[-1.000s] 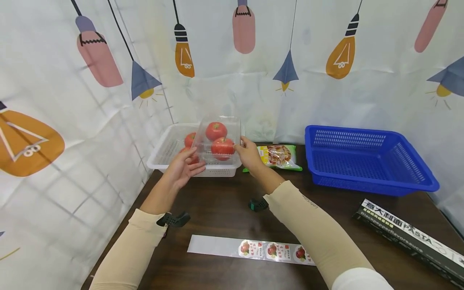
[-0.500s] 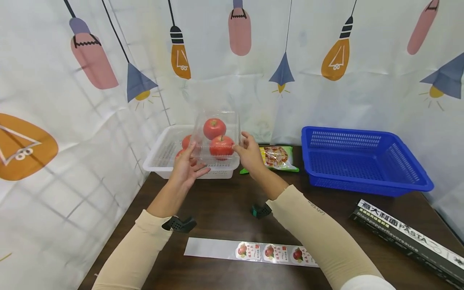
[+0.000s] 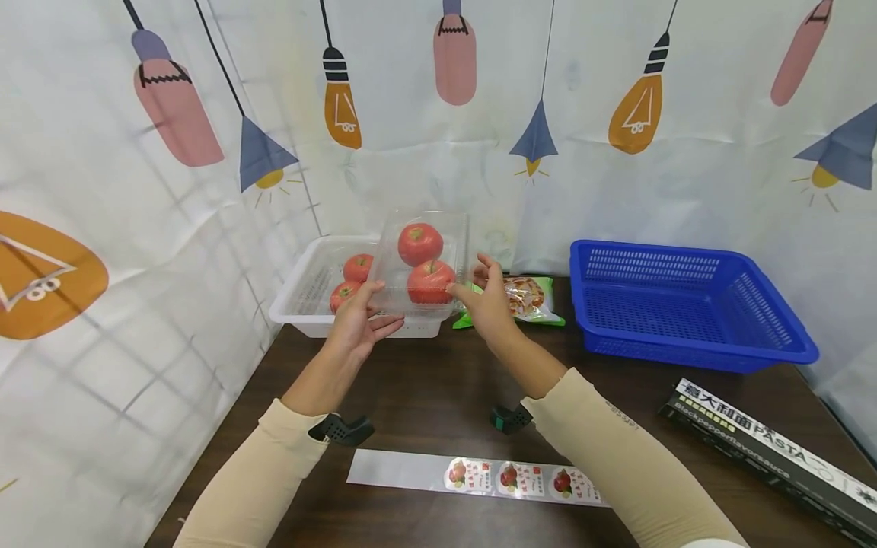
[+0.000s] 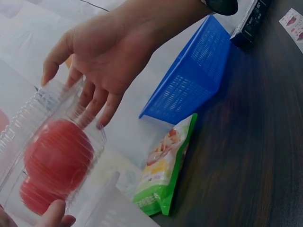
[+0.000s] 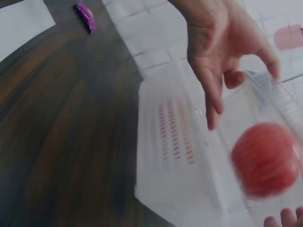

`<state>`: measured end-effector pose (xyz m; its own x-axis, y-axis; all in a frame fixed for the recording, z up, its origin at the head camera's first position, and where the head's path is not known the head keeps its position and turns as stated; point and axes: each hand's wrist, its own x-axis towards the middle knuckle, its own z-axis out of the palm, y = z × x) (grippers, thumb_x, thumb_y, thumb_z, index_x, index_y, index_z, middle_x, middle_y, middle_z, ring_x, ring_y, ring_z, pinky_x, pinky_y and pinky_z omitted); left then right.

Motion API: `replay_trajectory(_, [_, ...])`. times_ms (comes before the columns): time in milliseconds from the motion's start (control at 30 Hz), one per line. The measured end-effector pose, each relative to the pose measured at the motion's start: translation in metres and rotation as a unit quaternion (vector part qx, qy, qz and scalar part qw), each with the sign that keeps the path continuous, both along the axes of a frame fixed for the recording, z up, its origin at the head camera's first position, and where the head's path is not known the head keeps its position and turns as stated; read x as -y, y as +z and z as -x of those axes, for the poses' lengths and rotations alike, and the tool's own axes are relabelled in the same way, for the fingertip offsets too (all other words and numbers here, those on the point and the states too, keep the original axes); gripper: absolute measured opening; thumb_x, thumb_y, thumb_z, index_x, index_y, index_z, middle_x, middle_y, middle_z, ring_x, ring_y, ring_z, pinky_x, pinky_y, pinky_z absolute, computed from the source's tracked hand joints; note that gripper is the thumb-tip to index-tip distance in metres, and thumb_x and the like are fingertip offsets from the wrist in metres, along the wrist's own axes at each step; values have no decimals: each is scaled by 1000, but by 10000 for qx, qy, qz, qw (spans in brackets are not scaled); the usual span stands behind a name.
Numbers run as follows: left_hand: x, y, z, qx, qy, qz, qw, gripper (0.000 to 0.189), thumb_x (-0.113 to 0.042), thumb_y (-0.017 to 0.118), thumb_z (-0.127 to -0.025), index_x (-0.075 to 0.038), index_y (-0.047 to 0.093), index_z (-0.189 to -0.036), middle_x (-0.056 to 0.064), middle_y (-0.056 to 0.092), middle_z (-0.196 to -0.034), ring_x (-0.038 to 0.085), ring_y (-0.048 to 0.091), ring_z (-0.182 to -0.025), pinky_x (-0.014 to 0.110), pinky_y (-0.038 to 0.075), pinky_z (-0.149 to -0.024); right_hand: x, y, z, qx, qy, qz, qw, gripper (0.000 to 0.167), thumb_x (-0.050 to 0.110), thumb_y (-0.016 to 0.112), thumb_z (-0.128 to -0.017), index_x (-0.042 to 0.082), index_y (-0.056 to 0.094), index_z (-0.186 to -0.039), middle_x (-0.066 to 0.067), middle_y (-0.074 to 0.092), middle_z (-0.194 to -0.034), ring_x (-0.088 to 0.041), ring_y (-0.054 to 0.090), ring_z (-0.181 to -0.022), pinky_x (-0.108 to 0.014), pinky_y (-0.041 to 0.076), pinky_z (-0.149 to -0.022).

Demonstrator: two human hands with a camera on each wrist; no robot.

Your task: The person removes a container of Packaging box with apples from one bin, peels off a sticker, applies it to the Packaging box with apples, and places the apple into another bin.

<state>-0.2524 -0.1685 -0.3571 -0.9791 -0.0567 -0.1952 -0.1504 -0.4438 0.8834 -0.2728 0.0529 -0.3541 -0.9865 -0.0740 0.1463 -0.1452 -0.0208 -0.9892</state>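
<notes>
A clear plastic clamshell box (image 3: pixel 389 266) with two red apples (image 3: pixel 420 243) showing inside is held up, tilted, in front of the white basket. My left hand (image 3: pixel 352 323) grips its near left corner, thumb on the side and fingers beneath. At the right side, my right hand (image 3: pixel 488 306) pinches the near corner with the thumb, other fingers behind the wall. Seen from the left wrist, the right hand (image 4: pixel 113 61) has its fingers along the box end. The white basket (image 3: pixel 294 304) behind holds more red apples (image 3: pixel 358 268), partly covered by the box.
A green-edged food packet (image 3: pixel 530 295) lies right of the white basket. Farther right are a blue basket (image 3: pixel 685 354) and a long black pasta box (image 3: pixel 760 449). A strip of apple stickers (image 3: pixel 404 468) lies in front. The right wrist view shows a small purple packet (image 5: pixel 86 16).
Both hands and the clear box with its apples have shifted a little to the right. More of the apples in the white basket now show. The other things on the table stay put.
</notes>
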Motion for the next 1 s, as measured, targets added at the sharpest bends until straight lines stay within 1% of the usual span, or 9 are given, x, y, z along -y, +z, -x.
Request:
replay_trajectory(67, [1,1,-2,-46,-66,-24,10000,49,-30,60,-95,-11,43,-137,20,49,-129,39,67,-90,54,45,-91,-5,3,-1,-50,125,-3,9999,83,22,73,-87,16,22,-152,-10,36,-141,-24,37,-130,-43,42,-100])
replay_trajectory(167, [3,2,-5,-50,-163,-88,9998,48,-30,58,-96,-11,41,-137,21,46,-133,37,67,-92,52,47,-90,-13,6,0,-170,277,14,9995,87,25,73,-88,16,16,-154,-11,35,-144,-25,39,-129,-44,40,-102])
replay_trajectory(300, [6,3,-9,-56,-313,-130,9994,34,-30,56,-96,-14,47,-125,19,51,-129,34,68,-90,50,50,-87,-27,10,5,-287,296,234,9989,85,26,69,-92,15,13,-155,-11,35,-147,-25,45,-125,-37,39,-101])
replay_trajectory(433, [9,2,-13,-140,-578,-5,9982,37,-31,54,-96,-14,46,-128,10,63,-110,32,70,-85,49,52,-83,-47,21,13,-210,61,413,9989,81,26,65,-95,14,12,-155,-7,35,-148,-28,53,-120,-32,46,-90])
replay_trajectory(533, [11,-1,-15,-230,-829,120,9962,38,-32,50,-96,-11,46,-128,6,67,-102,30,71,-81,47,54,-80,-62,29,16,-144,-39,426,9990,80,30,61,-97,12,10,-155,-8,33,-149,-33,55,-117,-34,48,-85])
replay_trajectory(567, [12,-2,-15,-273,-912,158,9953,36,-31,49,-96,-11,47,-125,5,68,-100,29,71,-81,46,55,-79,-67,30,18,-135,-31,415,9990,80,31,61,-97,11,10,-155,-9,33,-149,-33,55,-115,-35,47,-89])
replay_trajectory(667, [14,-5,-18,-340,-1115,184,9930,32,-30,45,-96,-10,48,-120,5,69,-98,27,71,-80,44,56,-76,-80,30,21,-56,100,151,9998,76,36,57,-99,9,12,-155,-11,34,-148,-28,58,-106,-35,48,-87])
replay_trajectory(800, [17,-10,-20,-466,-1359,164,9895,32,-27,42,-95,-7,49,-119,5,71,-95,26,71,-79,43,57,-75,-90,25,24,94,383,-170,9991,68,41,53,-100,7,25,-152,-12,43,-141,-19,60,-90,-36,51,-86])
replay_trajectory(1000, [17,-13,-20,-790,-1869,345,9786,34,-25,40,-96,-4,46,-123,5,70,-97,25,71,-85,43,56,-77,-105,16,22,318,637,-682,9951,68,51,46,-99,-1,42,-141,-16,48,-128,-17,56,-78,-32,51,-75])
